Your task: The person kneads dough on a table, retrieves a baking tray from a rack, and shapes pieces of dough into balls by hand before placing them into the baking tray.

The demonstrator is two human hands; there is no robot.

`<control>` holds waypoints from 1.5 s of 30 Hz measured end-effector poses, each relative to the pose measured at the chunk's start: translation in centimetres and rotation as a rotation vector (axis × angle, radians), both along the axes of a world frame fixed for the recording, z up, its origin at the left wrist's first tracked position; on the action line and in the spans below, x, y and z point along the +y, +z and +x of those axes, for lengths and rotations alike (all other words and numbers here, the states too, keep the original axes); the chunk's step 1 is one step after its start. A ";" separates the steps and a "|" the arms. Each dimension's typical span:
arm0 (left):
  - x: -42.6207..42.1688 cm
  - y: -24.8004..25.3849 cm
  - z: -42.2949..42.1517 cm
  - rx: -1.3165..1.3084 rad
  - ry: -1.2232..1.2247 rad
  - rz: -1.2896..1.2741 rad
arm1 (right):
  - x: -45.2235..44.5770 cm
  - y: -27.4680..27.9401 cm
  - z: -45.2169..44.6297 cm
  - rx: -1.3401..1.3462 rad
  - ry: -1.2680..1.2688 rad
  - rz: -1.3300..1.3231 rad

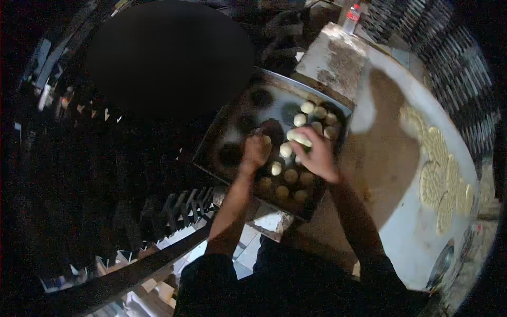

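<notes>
Several round, pale dough balls (291, 176) lie in the right part of a dark metal tray (248, 119). Over the tray's middle, my left hand (257, 150) is curled, with a pale dough piece at its finger side. My right hand (318, 157) is closed around pale dough (300, 138) above the group of balls. More balls sit beyond and below the right hand. The left part of the tray shows dark round marks.
To the right, a pale worktable (401, 238) bears several braided or coiled dough pieces (432, 182). A bottle with a red cap (351, 20) stands at its far end. Dark racks flank both sides.
</notes>
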State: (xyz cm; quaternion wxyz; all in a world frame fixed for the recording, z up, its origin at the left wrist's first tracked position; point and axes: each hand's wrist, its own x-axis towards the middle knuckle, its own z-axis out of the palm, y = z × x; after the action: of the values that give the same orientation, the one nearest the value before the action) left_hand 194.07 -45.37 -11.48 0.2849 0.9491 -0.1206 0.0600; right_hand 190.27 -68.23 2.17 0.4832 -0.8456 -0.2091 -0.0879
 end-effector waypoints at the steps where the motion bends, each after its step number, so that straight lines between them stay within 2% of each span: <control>1: -0.1 -0.4 -0.2 -0.022 -0.006 -0.039 | 2.3 -0.7 2.4 0.072 -0.008 -0.091; 2: 0.1 -0.9 0.0 0.013 -0.031 -0.015 | 3.5 -2.6 4.1 0.142 -0.023 -0.179; 3: 0.2 -1.3 0.2 0.048 -0.057 0.008 | 3.7 -6.8 5.1 -0.005 -0.036 -0.272; 4: 0.1 -0.3 0.3 0.082 -0.083 0.032 | 4.4 -6.9 5.1 -0.150 -0.064 -0.356; 5: 0.2 0.7 0.1 0.204 -0.067 0.029 | 2.9 -6.8 3.8 -0.121 -0.045 -0.254; 6: -0.4 3.3 -0.6 0.332 -0.059 0.029 | 1.4 -5.8 1.7 -0.207 -0.118 -0.220; 8: -2.3 8.0 -2.3 0.085 -0.045 0.222 | -3.9 -5.6 -3.3 -0.359 -0.309 -0.165; 9: -3.8 9.7 -2.9 -0.054 -0.021 0.200 | -7.8 -6.0 -6.0 -0.310 -0.424 -0.157; 10: -6.3 11.1 -3.1 -0.197 -0.008 0.161 | -11.9 -6.4 -8.8 -0.267 -0.580 -0.170; 12: -14.2 13.5 -3.4 -0.072 -0.160 -0.137 | -19.5 -7.0 -14.4 -0.151 -0.907 -0.203; 14: -24.5 15.4 -5.4 0.150 -0.334 -0.438 | -25.1 -9.6 -19.3 -0.019 -1.085 -0.206; 15: -29.1 10.7 -4.1 0.322 -0.473 -0.510 | -27.8 -11.2 -21.6 0.044 -1.162 -0.205; 18: -44.4 8.8 -4.3 0.474 -0.826 -0.148 | -33.1 -16.3 -29.5 0.008 -1.106 -0.562; 21: -56.7 -2.9 -0.2 0.784 -0.921 -0.640 | -37.1 -16.6 -40.4 0.042 -1.125 -0.415; 23: -64.4 -5.7 4.5 0.508 -0.757 -0.472 | -38.3 -14.6 -45.1 0.090 -1.250 -0.299; 26: -74.6 -5.7 11.6 0.237 -0.609 -0.182 | -39.2 -13.4 -48.4 0.217 -1.507 -0.058; 28: -80.4 -5.3 15.8 0.168 -0.532 0.014 | -40.5 -12.3 -48.3 0.201 -1.443 -0.194; 31: -86.7 -4.7 19.8 0.129 -0.444 0.182 | -40.9 -11.2 -47.2 0.301 -1.426 -0.100; 33: -87.8 -5.1 20.4 0.098 -0.417 0.200 | -40.4 -11.8 -47.2 0.360 -1.428 -0.054; 35: -86.4 -6.4 20.2 0.037 -0.423 0.139 | -39.8 -13.0 -47.9 0.505 -1.399 0.308; 36: -85.2 -7.1 20.0 -0.022 -0.444 0.069 | -39.7 -14.0 -48.7 0.611 -1.344 0.647; 38: -81.9 -8.5 18.8 -0.207 -0.535 -0.122 | -39.0 -15.0 -48.0 0.569 -1.408 0.966; 39: -79.5 -9.4 17.9 -0.316 -0.606 -0.229 | -38.4 -15.2 -47.0 0.426 -1.551 0.946; 40: -76.6 -10.2 17.0 -0.456 -0.704 -0.330 | -38.7 -14.6 -46.8 0.340 -1.552 0.668; 42: -71.8 -8.5 9.7 -0.165 -0.481 -0.476 | -39.2 -13.4 -46.3 0.154 -1.606 0.067; 43: -69.2 -7.5 6.1 -0.048 -0.410 -0.546 | -39.8 -13.0 -46.6 0.130 -1.567 -0.154; 45: -63.8 -5.7 -1.0 0.153 -0.327 -0.663 | -40.2 -14.2 -47.5 0.008 -1.532 -0.412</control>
State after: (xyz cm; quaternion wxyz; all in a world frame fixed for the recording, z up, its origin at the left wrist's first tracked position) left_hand 193.09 -109.12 -17.19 0.5905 0.7754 -0.2228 -0.0213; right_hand 142.75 -108.38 -12.07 0.1229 -0.8270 0.4207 -0.3522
